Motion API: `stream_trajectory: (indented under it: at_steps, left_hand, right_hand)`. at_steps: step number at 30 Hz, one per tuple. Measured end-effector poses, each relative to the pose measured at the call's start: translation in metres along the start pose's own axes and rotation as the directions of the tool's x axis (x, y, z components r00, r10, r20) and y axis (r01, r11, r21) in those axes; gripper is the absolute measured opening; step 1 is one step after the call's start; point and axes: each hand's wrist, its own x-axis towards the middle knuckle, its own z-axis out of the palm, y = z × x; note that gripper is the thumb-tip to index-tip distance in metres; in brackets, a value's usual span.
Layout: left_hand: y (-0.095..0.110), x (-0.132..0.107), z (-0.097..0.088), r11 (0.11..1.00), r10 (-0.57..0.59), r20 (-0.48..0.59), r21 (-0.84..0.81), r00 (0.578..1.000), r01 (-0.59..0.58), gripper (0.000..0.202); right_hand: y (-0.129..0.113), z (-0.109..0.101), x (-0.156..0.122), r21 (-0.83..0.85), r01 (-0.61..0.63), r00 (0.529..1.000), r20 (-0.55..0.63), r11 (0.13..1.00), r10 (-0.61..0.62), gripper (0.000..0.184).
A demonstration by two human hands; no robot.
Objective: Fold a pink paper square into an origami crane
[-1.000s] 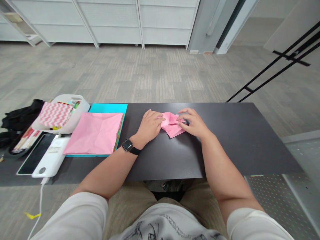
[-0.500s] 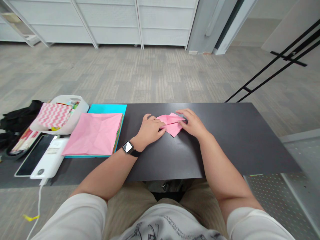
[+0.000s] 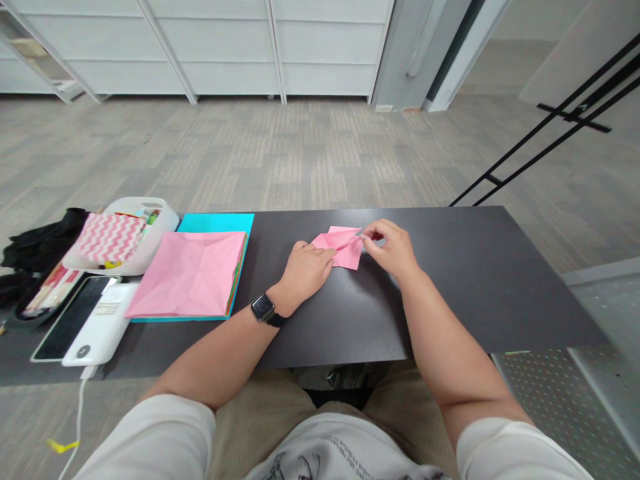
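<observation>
A small folded piece of pink paper lies on the dark table, creased, with a raised flap pointing right. My left hand covers its left end and holds it down, fingers together over the paper; part of the paper is hidden beneath them. At the flap's right tip, my right hand pinches the pink paper between thumb and forefinger, the other fingers curled. A dark watch sits on my left wrist.
Left on the table is a stack of coloured paper, pink on top and blue below. Beyond it are a white basket with a pink zigzag cloth, a phone, a white power bank with a cable, and black fabric.
The folded pink paper has turned and its flap has shifted. My right hand has closed from spread fingers into a pinch on the flap's tip. My left hand has moved slightly, staying on the paper.
</observation>
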Motion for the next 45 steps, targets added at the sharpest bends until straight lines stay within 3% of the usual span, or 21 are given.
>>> stream_trajectory:
  at_steps: [3,5,15,25,33,38,42,45]
  left_hand:
    - [0.003,-0.001,0.001,1.000,0.009,0.004,0.007,1.000,-0.009,0.031]
    - [0.004,-0.001,0.002,1.000,0.007,-0.001,0.013,1.000,-0.007,0.032]
    - [0.004,0.001,0.000,0.999,0.031,0.025,0.041,0.999,-0.032,0.030]
    - [0.003,-0.001,0.007,0.998,0.063,0.071,0.015,0.995,-0.064,0.036]
    - [0.001,-0.004,0.011,0.990,0.132,0.071,0.049,0.989,-0.136,0.030]
    - [0.002,-0.005,0.014,0.978,0.206,0.071,0.016,0.976,-0.208,0.033]
    - [0.005,-0.005,0.011,0.980,0.200,0.058,0.005,0.978,-0.201,0.030]
    - [0.007,-0.005,0.007,0.980,0.201,0.076,-0.016,0.977,-0.201,0.028]
  right_hand:
    - [0.000,0.005,-0.002,0.013,0.033,0.981,0.190,0.999,-0.035,0.008]
    - [0.002,0.010,-0.004,0.000,0.029,0.968,0.247,1.000,-0.028,0.007]
    - [0.015,0.037,-0.008,-0.100,0.004,0.949,0.314,0.995,0.028,0.008]
    - [0.014,0.040,-0.008,-0.154,-0.011,0.953,0.297,0.988,0.057,0.004]
    - [0.010,0.039,-0.009,-0.212,0.004,0.945,0.319,0.977,0.065,0.012]
    - [0.014,0.043,-0.012,-0.250,0.008,0.972,0.230,0.968,0.051,0.012]
    - [0.016,0.044,-0.015,-0.299,-0.006,0.985,0.163,0.954,0.057,0.018]
    - [0.016,0.044,-0.017,-0.317,-0.034,0.985,0.152,0.948,0.086,0.032]
